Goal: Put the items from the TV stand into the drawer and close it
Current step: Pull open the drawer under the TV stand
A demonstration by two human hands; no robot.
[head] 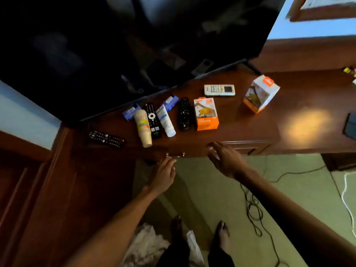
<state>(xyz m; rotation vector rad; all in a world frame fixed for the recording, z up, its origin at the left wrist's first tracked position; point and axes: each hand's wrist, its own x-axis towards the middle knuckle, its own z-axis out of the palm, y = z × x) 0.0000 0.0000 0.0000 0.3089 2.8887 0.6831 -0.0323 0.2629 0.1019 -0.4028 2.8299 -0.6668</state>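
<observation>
On the dark wooden TV stand [240,124] lie a black remote [106,139] at the left, a beige bottle [143,128], another black remote [153,120], a white tube [165,120], two blue packs [131,111] [170,102], a rounded black remote [184,113], an orange box [206,113], a white remote [219,90] and an upright orange-and-white box [261,93]. The drawer front's metal handle [175,155] sits under the stand's edge. My left hand [163,175] reaches up with its fingertips at the handle. My right hand [225,158] hovers with fingers spread at the stand's front edge.
A large dark TV [123,45] stands behind the items. A dark flat device [350,126] lies at the far right of the stand. Black cables [254,209] and a white cable [346,195] trail over the pale floor. My bare feet [223,234] and crumpled white cloth [146,245] are below.
</observation>
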